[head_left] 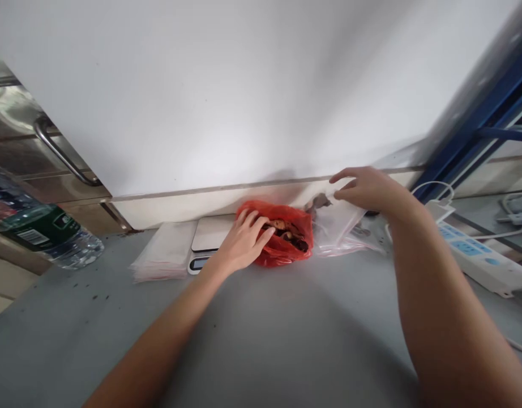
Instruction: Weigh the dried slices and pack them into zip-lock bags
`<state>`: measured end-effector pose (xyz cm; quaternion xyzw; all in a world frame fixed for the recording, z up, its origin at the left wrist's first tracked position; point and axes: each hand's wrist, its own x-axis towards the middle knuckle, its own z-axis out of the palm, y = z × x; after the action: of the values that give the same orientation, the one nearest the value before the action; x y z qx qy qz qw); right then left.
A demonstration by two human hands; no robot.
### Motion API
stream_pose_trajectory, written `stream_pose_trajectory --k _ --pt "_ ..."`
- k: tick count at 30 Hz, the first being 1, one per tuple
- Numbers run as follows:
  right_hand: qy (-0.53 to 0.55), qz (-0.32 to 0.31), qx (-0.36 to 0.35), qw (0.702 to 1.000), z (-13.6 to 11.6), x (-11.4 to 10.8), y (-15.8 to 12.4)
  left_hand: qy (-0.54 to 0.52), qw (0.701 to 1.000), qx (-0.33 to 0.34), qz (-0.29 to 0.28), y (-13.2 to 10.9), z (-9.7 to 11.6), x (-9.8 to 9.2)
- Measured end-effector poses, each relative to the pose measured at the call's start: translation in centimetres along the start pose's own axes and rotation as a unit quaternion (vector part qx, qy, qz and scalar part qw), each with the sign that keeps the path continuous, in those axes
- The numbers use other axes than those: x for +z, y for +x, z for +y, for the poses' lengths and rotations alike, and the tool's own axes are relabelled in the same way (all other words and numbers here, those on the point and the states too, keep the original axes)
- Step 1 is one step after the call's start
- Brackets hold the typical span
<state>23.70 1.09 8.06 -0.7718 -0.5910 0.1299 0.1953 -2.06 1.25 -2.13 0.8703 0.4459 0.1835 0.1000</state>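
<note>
A red plastic bag (286, 249) with dark dried pieces inside lies on the grey table (261, 328) by the wall. My left hand (244, 241) reaches into its mouth, fingers curled over the contents; what they grip is hidden. To the right, my right hand (365, 187) pinches the top edge of a clear zip bag (337, 229) with a pink strip and holds it up. A small digital scale (208, 241) sits just left of the red bag.
A stack of clear bags (159, 258) lies left of the scale. A plastic water bottle (40, 226) lies at the far left. A white power strip (477, 255) with cables sits at the right, near a blue metal frame (477, 124).
</note>
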Motion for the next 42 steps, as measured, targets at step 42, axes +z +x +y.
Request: stream_pose_trajectory --k 42 --pt "0.399 -0.358 -0.208 0.818 -7.0 8.0 -3.5 -0.311 0.946 -0.054 -0.078 -2.9 -0.6 -7.4"
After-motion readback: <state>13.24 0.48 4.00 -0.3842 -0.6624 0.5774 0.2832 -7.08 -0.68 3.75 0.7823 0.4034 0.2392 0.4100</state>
